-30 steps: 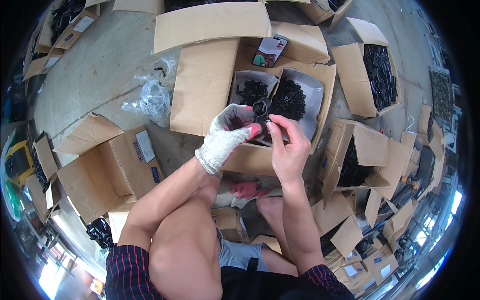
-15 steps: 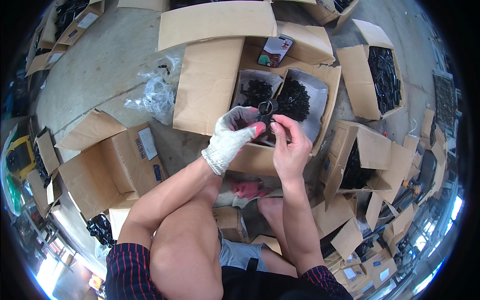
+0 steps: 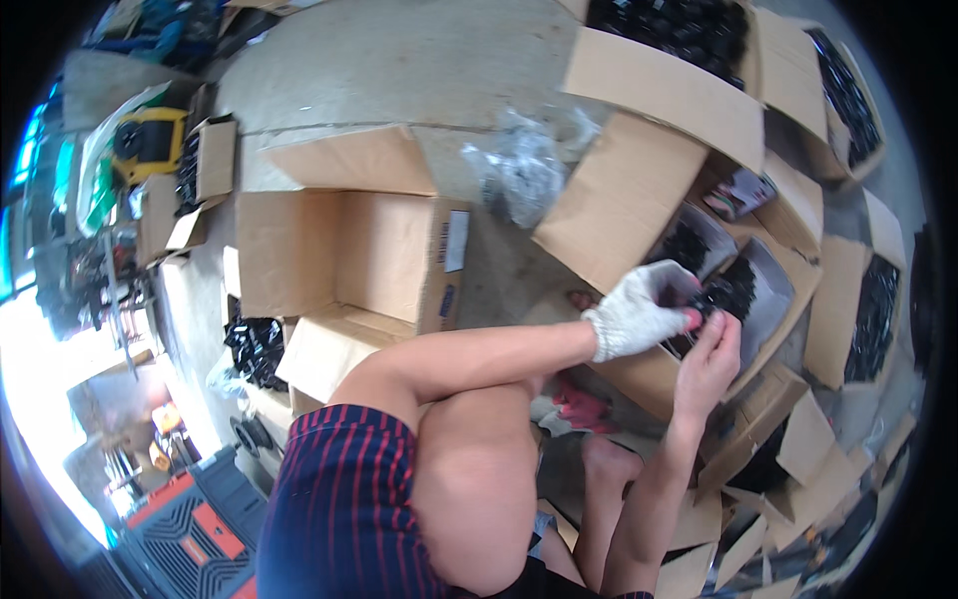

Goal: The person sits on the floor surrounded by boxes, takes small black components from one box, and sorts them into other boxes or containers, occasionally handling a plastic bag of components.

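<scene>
My left hand (image 3: 639, 314), in a white knit glove with pink-red fingertips, is closed on a black ring-shaped clamp (image 3: 707, 298). My bare right hand (image 3: 711, 357) meets it from the right, thumb and fingers pinched on a small black piece at the clamp's edge. Blur and the fingers hide how the two fit together. Both hands are over an open cardboard box (image 3: 639, 384). Inside it are two grey-lined trays: the left tray (image 3: 715, 232) and the right tray (image 3: 781, 290), with small black parts in them.
A phone (image 3: 738, 195) leans inside the box at its far side. An open cardboard carton (image 3: 379, 255) lies to the left, and a crumpled clear plastic bag (image 3: 524, 170) between them. Other boxes of black parts (image 3: 873, 319) stand right and beyond. A pink-red glove (image 3: 584, 404) lies below my hands.
The view has swung left, so the box and my hands now appear farther right. Both hands keep together on the clamp; the left carton shows more fully.
</scene>
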Action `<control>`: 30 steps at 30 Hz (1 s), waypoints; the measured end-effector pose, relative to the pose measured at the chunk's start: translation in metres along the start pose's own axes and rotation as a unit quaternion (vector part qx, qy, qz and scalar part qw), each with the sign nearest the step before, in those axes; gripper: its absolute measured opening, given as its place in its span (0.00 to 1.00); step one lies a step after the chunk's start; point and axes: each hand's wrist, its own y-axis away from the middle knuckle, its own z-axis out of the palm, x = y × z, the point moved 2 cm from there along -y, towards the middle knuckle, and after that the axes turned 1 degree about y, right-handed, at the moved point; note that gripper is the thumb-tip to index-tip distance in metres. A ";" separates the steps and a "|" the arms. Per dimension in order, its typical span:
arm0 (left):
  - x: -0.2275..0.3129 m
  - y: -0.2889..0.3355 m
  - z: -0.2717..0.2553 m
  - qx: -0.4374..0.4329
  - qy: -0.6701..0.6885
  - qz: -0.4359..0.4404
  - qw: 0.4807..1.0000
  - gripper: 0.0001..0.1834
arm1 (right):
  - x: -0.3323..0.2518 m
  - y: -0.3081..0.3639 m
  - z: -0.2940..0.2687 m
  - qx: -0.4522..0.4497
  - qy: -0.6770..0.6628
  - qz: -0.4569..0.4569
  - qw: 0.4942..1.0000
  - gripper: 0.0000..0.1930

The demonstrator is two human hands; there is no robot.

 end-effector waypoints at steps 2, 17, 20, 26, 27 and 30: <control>-0.004 0.002 -0.001 -0.012 0.011 0.010 1.000 0.18 | 0.001 0.002 0.007 -0.018 -0.002 -0.012 1.000 0.15; 0.005 -0.004 0.013 0.005 -0.004 0.080 0.997 0.19 | 0.022 -0.001 -0.010 0.052 -0.226 0.100 0.968 0.09; 0.002 -0.004 0.007 -0.026 0.027 0.039 0.999 0.20 | 0.011 0.002 -0.010 0.055 -0.238 0.101 0.965 0.11; -0.005 -0.008 0.010 -0.032 0.058 -0.006 0.998 0.22 | -0.003 0.004 -0.018 0.032 -0.228 0.130 0.964 0.11; 0.004 -0.006 0.009 -0.040 0.050 -0.021 0.998 0.22 | -0.001 0.003 -0.019 0.036 -0.224 0.134 0.965 0.11; -0.010 -0.010 0.006 -0.041 0.083 -0.007 0.996 0.20 | -0.006 0.002 -0.018 0.032 -0.216 0.122 0.968 0.09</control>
